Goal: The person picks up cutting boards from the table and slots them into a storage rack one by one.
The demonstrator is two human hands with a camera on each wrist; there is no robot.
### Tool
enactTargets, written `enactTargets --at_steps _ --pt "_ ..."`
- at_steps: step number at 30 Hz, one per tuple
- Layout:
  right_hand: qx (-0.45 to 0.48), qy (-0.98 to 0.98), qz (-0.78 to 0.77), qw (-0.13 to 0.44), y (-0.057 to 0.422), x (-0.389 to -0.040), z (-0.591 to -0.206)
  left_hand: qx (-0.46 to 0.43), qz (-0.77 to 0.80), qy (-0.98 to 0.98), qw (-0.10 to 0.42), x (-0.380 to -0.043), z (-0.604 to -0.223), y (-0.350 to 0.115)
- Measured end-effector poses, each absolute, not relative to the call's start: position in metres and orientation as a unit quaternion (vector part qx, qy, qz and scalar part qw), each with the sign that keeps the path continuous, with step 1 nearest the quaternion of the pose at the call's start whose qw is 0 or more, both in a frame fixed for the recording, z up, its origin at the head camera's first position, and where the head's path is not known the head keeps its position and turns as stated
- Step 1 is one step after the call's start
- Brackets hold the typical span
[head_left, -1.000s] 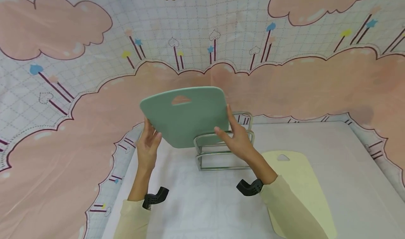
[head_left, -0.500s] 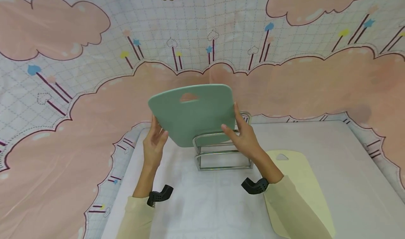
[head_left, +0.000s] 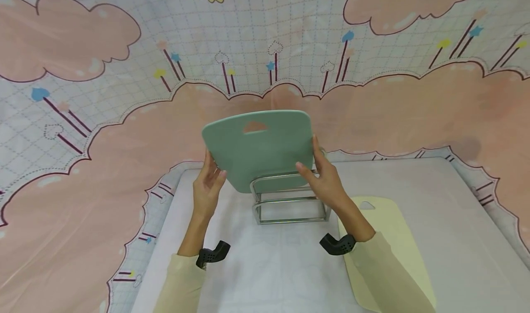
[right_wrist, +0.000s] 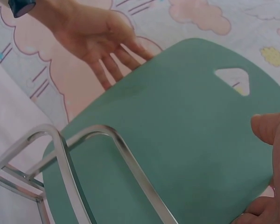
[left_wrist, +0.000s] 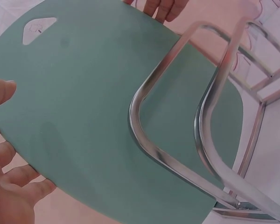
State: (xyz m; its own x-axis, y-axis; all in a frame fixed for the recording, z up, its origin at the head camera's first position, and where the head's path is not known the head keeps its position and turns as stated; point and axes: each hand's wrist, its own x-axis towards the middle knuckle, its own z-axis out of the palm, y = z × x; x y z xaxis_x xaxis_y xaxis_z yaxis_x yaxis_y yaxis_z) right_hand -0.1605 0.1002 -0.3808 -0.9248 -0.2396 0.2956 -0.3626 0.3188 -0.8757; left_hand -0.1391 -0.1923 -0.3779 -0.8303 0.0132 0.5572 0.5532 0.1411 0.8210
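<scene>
A green cutting board (head_left: 256, 154) with a cut-out handle hole stands tilted in a metal wire rack (head_left: 290, 221), its lower right part behind the front loop. My left hand (head_left: 208, 188) holds the board's left edge, thumb in front and fingers at the rim. On the opposite edge my right hand (head_left: 327, 179) grips it, with the thumb on the front face. In the left wrist view, the rack's bent tubes (left_wrist: 135, 109) cross in front of the board (left_wrist: 84, 93). The right wrist view shows the board's handle hole clear of the rack.
A pale yellow cutting board (head_left: 389, 244) lies flat on the white table (head_left: 265, 267), partly under the right forearm. A patterned cloth (head_left: 136, 147) with peach clouds hangs behind and beside the table. Each wrist carries a black camera band.
Both hands have moved right with the green board, which sits further across the rack. The rack and the yellow board have hardly shifted in view.
</scene>
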Motion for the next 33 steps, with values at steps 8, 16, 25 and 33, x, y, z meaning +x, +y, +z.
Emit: enactTargets --at_steps 8,16,25,33 --pt "0.186 -0.801 0.566 0.063 0.104 -0.160 -0.384 -0.201 -0.629 -0.721 0.210 -0.141 -0.378 -0.189" --pt "0.182 -0.799 0.570 0.063 0.110 -0.159 -0.385 -0.203 -0.622 -0.727 0.209 -0.144 -0.377 -0.184" --pt "0.166 -0.800 0.574 0.058 0.116 -0.158 -0.387 -0.191 -0.607 -0.746 0.196 -0.144 -0.375 -0.179" --pt "0.173 -0.794 0.579 0.067 0.123 -0.157 -0.390 -0.195 -0.603 -0.751 0.188 -0.145 -0.373 -0.174"
